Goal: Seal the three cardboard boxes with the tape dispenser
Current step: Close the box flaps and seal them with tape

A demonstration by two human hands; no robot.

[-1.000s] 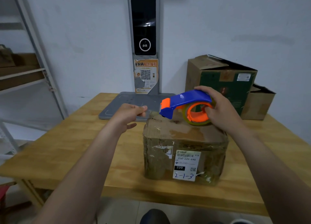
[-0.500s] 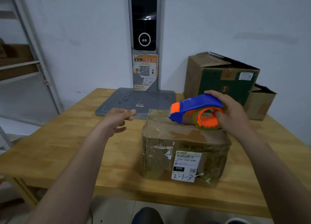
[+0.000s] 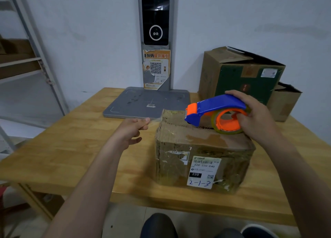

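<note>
Blue-and-orange plastic tape dispenser (image 3: pixel 220 103) rests on top of a worn brown cardboard box (image 3: pixel 202 142) with a white label, nose pointing at the box's far left corner. Right hand (image 3: pixel 256 117) grips it, fingers curled into the orange roll hub. Left hand (image 3: pixel 130 130) is just left of the box, thumb and forefinger pinched on what looks like a clear tape strip (image 3: pixel 155 119) running to the box edge.

Box stands near the front of the wooden tabletop (image 3: pixel 68 148). Back right: green-printed cardboard box (image 3: pixel 241 76), flaps up; smaller brown box (image 3: pixel 284 103) beside it. Grey scanner base (image 3: pixel 143 101) lies behind.
</note>
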